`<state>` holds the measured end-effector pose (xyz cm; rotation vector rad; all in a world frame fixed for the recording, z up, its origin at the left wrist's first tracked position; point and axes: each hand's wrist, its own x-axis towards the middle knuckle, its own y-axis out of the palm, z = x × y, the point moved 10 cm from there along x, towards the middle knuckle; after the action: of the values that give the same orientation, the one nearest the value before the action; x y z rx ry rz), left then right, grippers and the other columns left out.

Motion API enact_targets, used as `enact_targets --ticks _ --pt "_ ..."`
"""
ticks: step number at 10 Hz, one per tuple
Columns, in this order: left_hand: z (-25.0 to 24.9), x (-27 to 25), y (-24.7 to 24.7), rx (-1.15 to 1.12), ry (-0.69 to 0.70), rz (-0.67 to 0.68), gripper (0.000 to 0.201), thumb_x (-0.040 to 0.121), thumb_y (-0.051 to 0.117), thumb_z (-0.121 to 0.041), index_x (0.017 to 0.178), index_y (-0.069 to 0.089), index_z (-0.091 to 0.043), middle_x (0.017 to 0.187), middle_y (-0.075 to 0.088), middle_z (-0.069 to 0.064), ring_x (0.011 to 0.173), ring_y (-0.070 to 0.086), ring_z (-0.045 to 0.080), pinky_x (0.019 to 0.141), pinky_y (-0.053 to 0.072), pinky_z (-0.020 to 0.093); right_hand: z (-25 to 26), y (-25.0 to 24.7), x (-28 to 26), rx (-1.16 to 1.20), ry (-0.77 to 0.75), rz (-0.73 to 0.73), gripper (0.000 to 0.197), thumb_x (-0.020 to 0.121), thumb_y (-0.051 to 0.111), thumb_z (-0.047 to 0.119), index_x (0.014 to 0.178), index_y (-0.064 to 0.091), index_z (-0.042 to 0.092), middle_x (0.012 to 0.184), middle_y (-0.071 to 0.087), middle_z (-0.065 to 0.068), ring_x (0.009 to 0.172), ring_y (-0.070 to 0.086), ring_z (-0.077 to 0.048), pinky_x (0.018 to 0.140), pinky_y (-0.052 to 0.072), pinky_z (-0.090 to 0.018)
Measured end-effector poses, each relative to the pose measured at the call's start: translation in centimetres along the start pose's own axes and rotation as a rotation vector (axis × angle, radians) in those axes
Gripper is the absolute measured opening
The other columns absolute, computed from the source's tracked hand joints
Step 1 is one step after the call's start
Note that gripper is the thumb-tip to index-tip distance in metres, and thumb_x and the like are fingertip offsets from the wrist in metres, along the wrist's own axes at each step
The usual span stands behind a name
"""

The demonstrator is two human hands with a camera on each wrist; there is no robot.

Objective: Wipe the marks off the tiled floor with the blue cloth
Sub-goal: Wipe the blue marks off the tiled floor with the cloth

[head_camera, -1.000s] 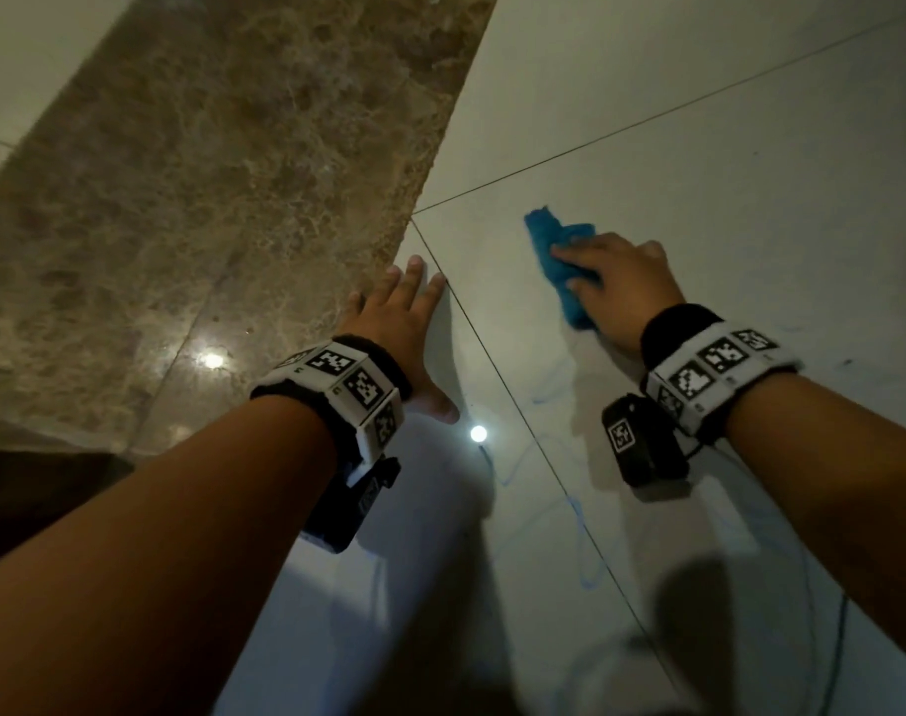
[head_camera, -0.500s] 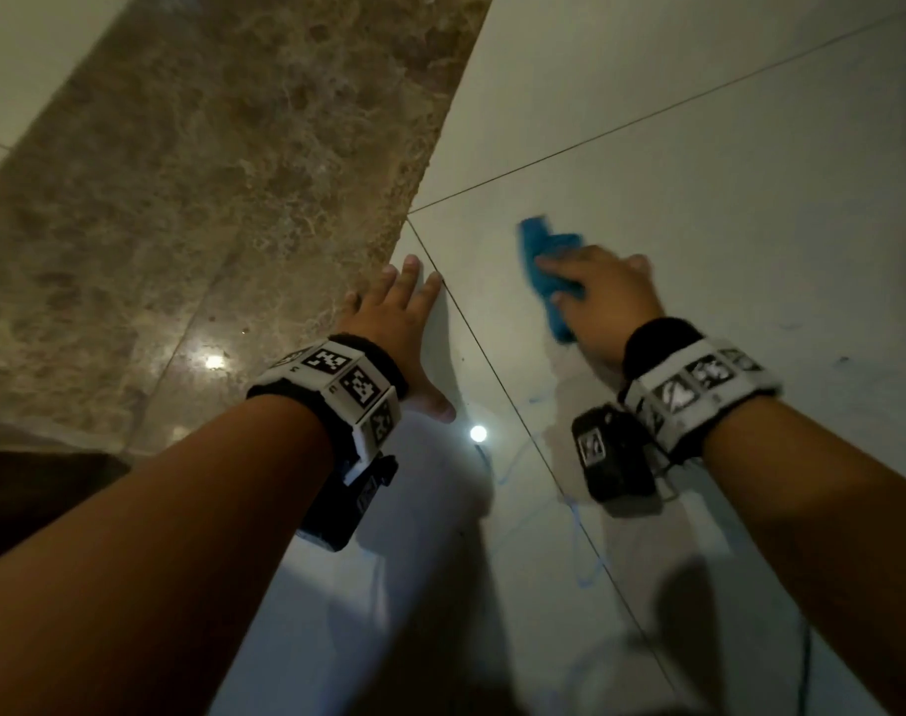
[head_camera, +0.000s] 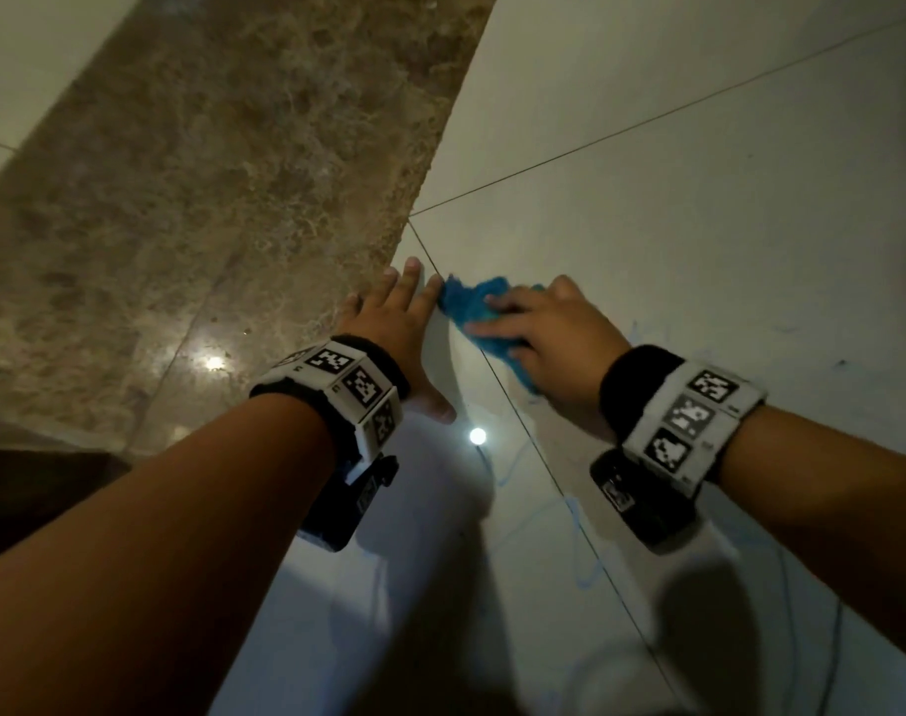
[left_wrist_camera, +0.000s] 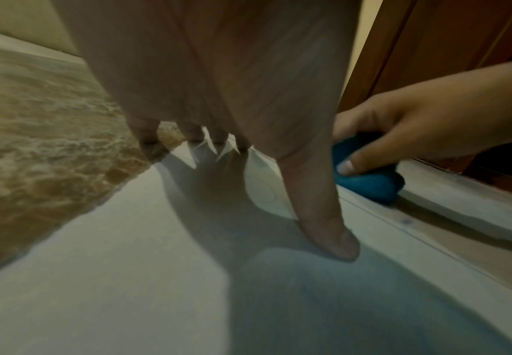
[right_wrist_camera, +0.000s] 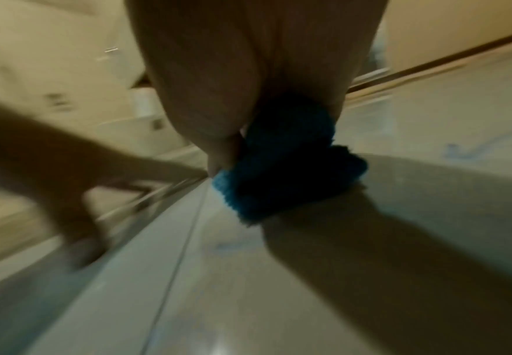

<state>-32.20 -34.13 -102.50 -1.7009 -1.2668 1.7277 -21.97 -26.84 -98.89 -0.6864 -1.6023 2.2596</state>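
A fluffy blue cloth (head_camera: 474, 308) lies bunched on the pale floor tile (head_camera: 698, 224), across a grout line. My right hand (head_camera: 538, 323) grips the blue cloth (right_wrist_camera: 279, 173) and presses it down; in the left wrist view the thumb curls over the cloth (left_wrist_camera: 367, 182). My left hand (head_camera: 399, 323) rests flat on the floor with straight fingers, its fingertips right beside the cloth. Faint blue scribble marks (head_camera: 574, 540) run over the tile nearer me, and more blue marks (right_wrist_camera: 461, 151) show in the right wrist view.
A brown marble strip (head_camera: 208, 198) runs along the left of the pale tiles. A dark wooden edge (left_wrist_camera: 449, 48) stands beyond the cloth in the left wrist view. A ceiling light glints off the floor (head_camera: 476, 435) between my wrists.
My right hand has slid the cloth leftward and toward me, from the open tile to the grout line beside my left fingertips. The left hand has stayed planted.
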Motion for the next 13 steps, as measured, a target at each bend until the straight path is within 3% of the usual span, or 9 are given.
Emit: enact_targets --ticks 1,2,3,4,6,8,10,12,13 --pt "0.0 0.0 0.0 0.003 -0.001 0.002 0.143 0.057 0.08 -0.065 0.151 -0.02 -0.022 0.158 -0.025 0.002 0.147 -0.015 0.025 0.118 0.001 0.047 -4.7 -0.7 0.6 0.19 0.128 -0.013 0.047 0.085 0.06 0.02 0.129 0.053 0.036 0.131 0.054 -0.006 0.111 0.05 -0.029 0.101 0.035 -0.026" --pt "0.0 -0.1 0.0 0.008 -0.003 0.003 0.143 0.057 0.079 -0.065 0.151 -0.019 -0.023 0.158 -0.025 0.001 0.147 -0.015 0.025 0.118 0.001 0.047 -11.3 -2.6 -0.2 0.286 0.445 -0.194 0.043 0.089 0.056 0.018 0.13 0.054 0.03 0.134 0.052 -0.011 0.117 0.048 -0.032 0.102 0.027 -0.019" --pt "0.1 0.0 0.0 0.007 -0.006 -0.008 0.143 0.057 0.08 -0.065 0.151 -0.019 -0.023 0.159 -0.024 0.001 0.147 -0.014 0.024 0.118 0.002 0.047 -5.7 -1.4 -0.6 0.101 0.227 -0.104 0.042 0.089 0.054 0.013 0.129 0.055 0.027 0.141 0.046 0.0 0.12 0.041 -0.03 0.098 0.02 -0.024" --pt "0.0 0.0 0.0 0.007 0.0 -0.007 0.142 0.057 0.079 -0.066 0.151 -0.019 -0.022 0.159 -0.024 0.003 0.147 -0.013 0.026 0.118 0.002 0.048 -1.1 0.4 -1.6 0.116 -0.034 -0.006 0.042 0.086 0.059 0.017 0.123 0.059 0.036 0.139 0.048 0.011 0.113 0.044 -0.027 0.102 0.028 -0.031" --pt "0.0 -0.1 0.0 0.023 -0.007 0.007 0.144 0.056 0.079 -0.068 0.151 -0.019 -0.022 0.158 -0.024 0.002 0.147 -0.014 0.026 0.12 0.003 0.048 -12.3 -2.0 -0.3 0.276 0.484 -0.152 0.043 0.089 0.053 0.017 0.13 0.052 0.032 0.141 0.045 -0.006 0.121 0.044 -0.033 0.108 0.023 -0.022" --pt "0.0 0.0 0.0 0.022 -0.007 0.004 0.144 0.055 0.079 -0.068 0.151 -0.019 -0.023 0.159 -0.024 0.002 0.148 -0.013 0.026 0.12 0.003 0.049 -1.7 0.7 -2.2 0.04 -0.046 0.065 0.052 0.088 0.052 0.014 0.136 0.045 0.034 0.149 0.033 0.011 0.114 0.038 -0.029 0.102 0.022 -0.027" --pt "0.0 -0.1 0.0 0.027 -0.015 0.008 0.144 0.056 0.079 -0.067 0.15 -0.02 -0.023 0.158 -0.024 0.001 0.147 -0.014 0.024 0.12 0.004 0.048 -11.6 -2.2 -1.7 0.228 0.489 -0.138 0.049 0.085 0.055 0.014 0.132 0.051 0.028 0.14 0.047 -0.006 0.122 0.044 -0.031 0.104 0.025 -0.025" --pt "-1.4 -0.3 -0.8 0.042 0.017 0.017 0.144 0.056 0.078 -0.069 0.15 -0.022 -0.025 0.158 -0.026 0.002 0.147 -0.016 0.026 0.117 0.003 0.053 -0.6 0.4 -2.8 0.15 0.075 0.022 0.047 0.09 0.052 0.017 0.133 0.049 0.035 0.143 0.038 0.012 0.115 0.034 -0.022 0.101 0.021 -0.02" --pt "-3.0 -0.4 -1.5 0.069 0.075 0.02 0.143 0.058 0.078 -0.067 0.149 -0.024 -0.024 0.157 -0.029 0.001 0.146 -0.021 0.025 0.115 0.0 0.056 -7.4 -1.0 -1.8 0.18 0.315 -0.048 0.047 0.088 0.053 0.015 0.131 0.051 0.032 0.144 0.04 0.0 0.122 0.038 -0.03 0.103 0.02 -0.025"
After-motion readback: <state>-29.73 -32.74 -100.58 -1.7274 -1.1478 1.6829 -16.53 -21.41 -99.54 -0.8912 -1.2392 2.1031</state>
